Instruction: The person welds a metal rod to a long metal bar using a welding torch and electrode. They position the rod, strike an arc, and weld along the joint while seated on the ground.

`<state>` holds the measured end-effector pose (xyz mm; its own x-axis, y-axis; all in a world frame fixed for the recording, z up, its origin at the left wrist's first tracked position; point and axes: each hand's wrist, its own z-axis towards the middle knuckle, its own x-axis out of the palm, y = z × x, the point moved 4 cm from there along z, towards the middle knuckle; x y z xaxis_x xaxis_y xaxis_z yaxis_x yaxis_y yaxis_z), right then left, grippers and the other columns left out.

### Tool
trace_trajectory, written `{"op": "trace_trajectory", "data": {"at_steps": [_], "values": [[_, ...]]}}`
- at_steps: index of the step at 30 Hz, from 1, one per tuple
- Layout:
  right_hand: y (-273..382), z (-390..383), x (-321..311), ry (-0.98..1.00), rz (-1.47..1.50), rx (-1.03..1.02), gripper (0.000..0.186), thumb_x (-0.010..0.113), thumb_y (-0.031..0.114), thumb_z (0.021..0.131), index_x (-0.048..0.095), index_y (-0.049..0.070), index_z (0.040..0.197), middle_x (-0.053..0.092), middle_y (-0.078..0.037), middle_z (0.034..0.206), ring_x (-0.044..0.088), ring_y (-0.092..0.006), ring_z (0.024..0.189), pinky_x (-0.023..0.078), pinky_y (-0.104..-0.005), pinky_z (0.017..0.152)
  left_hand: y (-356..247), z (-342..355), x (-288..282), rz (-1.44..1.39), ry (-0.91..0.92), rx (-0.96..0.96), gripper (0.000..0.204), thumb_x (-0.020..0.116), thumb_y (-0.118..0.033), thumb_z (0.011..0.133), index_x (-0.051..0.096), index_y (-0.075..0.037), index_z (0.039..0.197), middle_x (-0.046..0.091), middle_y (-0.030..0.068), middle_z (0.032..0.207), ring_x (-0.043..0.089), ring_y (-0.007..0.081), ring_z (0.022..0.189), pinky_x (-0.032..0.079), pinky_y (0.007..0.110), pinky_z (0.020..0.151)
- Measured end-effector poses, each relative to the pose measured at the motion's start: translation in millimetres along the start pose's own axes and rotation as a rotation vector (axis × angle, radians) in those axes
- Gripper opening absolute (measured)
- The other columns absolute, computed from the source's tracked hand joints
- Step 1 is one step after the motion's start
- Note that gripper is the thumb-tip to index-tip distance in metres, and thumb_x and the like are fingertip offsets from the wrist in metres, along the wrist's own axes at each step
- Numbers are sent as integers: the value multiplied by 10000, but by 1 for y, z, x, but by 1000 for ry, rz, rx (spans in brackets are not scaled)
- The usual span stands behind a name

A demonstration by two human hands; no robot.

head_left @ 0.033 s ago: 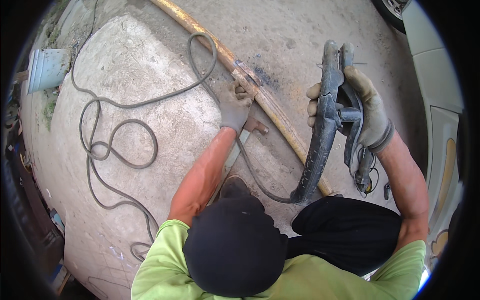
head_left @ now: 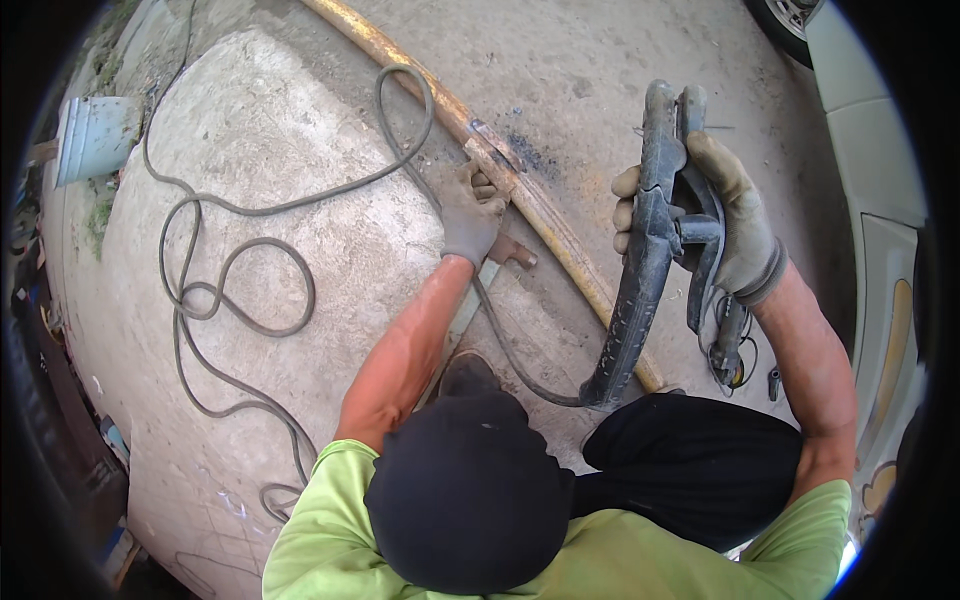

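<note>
While the gloved left hand [head_left: 470, 222] closes its grip on a dark tool pressed against the rusty yellow pipe [head_left: 545, 210] on the concrete floor [head_left: 300, 180], the gloved right hand [head_left: 735, 225] holds a dark curved welding mask [head_left: 640, 260] upright. A pale bucket [head_left: 92, 135] stands far left; its contents cannot be made out.

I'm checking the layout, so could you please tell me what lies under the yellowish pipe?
The yellowish pipe lies on bare concrete ground. The gloved left hand covers part of it, hiding what lies beneath there.
</note>
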<state>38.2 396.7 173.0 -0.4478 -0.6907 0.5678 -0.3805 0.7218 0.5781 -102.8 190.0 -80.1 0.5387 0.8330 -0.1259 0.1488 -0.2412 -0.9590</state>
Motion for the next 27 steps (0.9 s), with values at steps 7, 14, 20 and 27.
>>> {"op": "trace_trajectory", "data": {"at_steps": [7,14,20,27], "values": [[-7,6,-15,94,-8,16,617,448,536,1131,660,-20,1295,737,-232,1235,779,-324,1051,676,-506,920,5,-5,7,41,-54,18,639,647,126,873,486,43,1486,676,206,1277,745,293,1096,630,381,920],[-12,3,-33,132,-26,5,605,414,514,1142,658,-14,1310,739,-224,1220,781,-318,1066,672,-516,950,-4,-5,6,155,-58,1,663,702,87,866,474,61,1488,688,222,1272,751,293,1118,626,373,889],[-11,2,-24,141,-21,27,614,394,502,1150,650,-36,1301,738,-228,1195,782,-316,1056,677,-506,945,-7,-4,5,189,-36,-8,672,706,80,877,464,63,1503,683,222,1286,750,289,1119,620,371,897],[-11,-2,-12,153,-188,26,648,371,508,1161,651,-58,1303,756,-210,1173,778,-272,1049,641,-414,981,-3,-1,-1,235,29,27,659,674,68,908,445,63,1525,673,207,1305,742,269,1111,617,368,892]]}}
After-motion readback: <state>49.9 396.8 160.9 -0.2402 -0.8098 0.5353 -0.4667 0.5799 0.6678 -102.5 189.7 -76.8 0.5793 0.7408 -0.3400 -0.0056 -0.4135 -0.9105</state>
